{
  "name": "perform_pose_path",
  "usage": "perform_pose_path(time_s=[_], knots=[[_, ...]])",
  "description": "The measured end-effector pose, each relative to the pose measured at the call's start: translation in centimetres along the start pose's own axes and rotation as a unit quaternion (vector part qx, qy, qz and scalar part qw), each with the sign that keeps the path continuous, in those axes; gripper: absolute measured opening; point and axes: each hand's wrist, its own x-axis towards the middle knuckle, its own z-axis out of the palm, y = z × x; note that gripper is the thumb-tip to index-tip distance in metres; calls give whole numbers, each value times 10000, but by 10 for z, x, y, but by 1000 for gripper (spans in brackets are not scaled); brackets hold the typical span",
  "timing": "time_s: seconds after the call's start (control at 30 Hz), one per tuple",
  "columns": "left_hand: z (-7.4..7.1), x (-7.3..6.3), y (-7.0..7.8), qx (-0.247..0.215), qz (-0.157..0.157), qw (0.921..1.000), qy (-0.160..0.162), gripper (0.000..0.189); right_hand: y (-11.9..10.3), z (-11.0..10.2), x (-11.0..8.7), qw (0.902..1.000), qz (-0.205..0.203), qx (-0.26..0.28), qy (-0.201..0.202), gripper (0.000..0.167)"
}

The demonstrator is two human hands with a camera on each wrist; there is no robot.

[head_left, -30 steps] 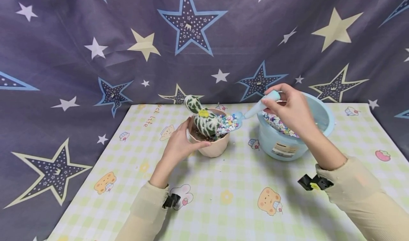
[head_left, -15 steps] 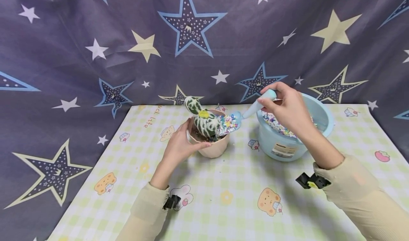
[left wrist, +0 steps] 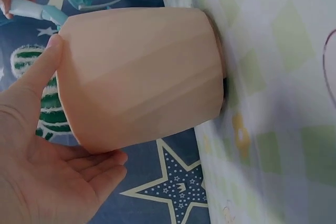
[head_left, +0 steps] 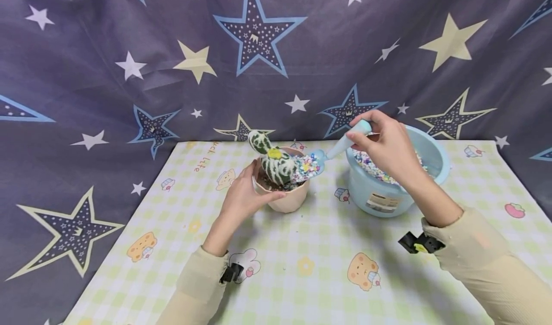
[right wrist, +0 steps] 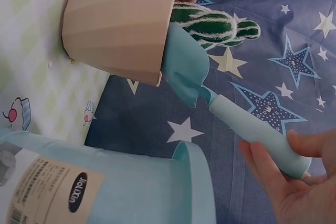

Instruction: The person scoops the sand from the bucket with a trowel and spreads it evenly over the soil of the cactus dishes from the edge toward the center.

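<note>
A peach flower pot [head_left: 288, 201] with dark soil stands on the table, and a green-and-white cactus [head_left: 278, 168] with a yellow flower rises from it. My left hand [head_left: 243, 191] holds the pot from the left, thumb at the front rim and fingers around the far side. My right hand [head_left: 390, 143] grips the handle of a light blue hand trowel [head_left: 340, 146]. Its blade [right wrist: 186, 66], seen from below in the right wrist view, is tilted down over the pot's right rim, close beside the cactus. Small multicoloured stones [head_left: 307, 166] lie on the blade.
A light blue bucket [head_left: 375, 198] with more coloured stones stands right of the pot, partly behind my right hand and forearm. A checked cloth [head_left: 302, 291] covers the table. A dark star-patterned curtain [head_left: 276, 95] hangs at the back edge.
My right hand has shifted slightly left with the trowel's handle, while the blade stays over the pot's rim. The left hand and pot hold their place.
</note>
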Motion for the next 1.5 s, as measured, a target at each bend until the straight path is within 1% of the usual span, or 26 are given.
perform_pose_path(time_s=[0.07, 0.17, 0.23, 0.3, 0.43, 0.63, 0.87, 1.1, 1.37, 1.5], knots=[[-3, 2, -4, -31, 85, 9999, -131, 122, 0, 1, 0, 10000, 2, 29, -22, 30], [-7, 8, -13, -82, 302, 9990, -327, 122, 1, 1, 0, 10000, -6, 61, -39, 29], [-9, 12, -17, -125, 449, 9980, -420, 121, 2, 1, 0, 10000, -3, 56, -36, 28], [-10, 15, -21, -173, 520, 9973, -481, 121, 2, 1, -1, 10000, 8, 66, -42, 28], [-9, 18, -24, -327, 494, 9970, -490, 121, 1, 2, -1, 10000, 1, 24, -50, 28], [-8, 16, -20, -410, 454, 9974, -373, 122, -1, 1, -2, 9999, -71, -113, -6, 27], [-6, 11, -15, -349, 381, 9983, -279, 123, -3, 3, -1, 9997, -165, -164, 22, 28], [-5, 7, -9, -323, 218, 9990, -230, 123, -7, 4, -2, 9996, -163, -228, 2, 28], [-4, 4, -5, -210, 199, 9995, -138, 121, -9, 7, -1, 9993, -263, -264, 44, 27], [-2, 2, -4, -189, 136, 9997, -80, 120, -10, 8, -1, 9989, -340, -308, 76, 25]])
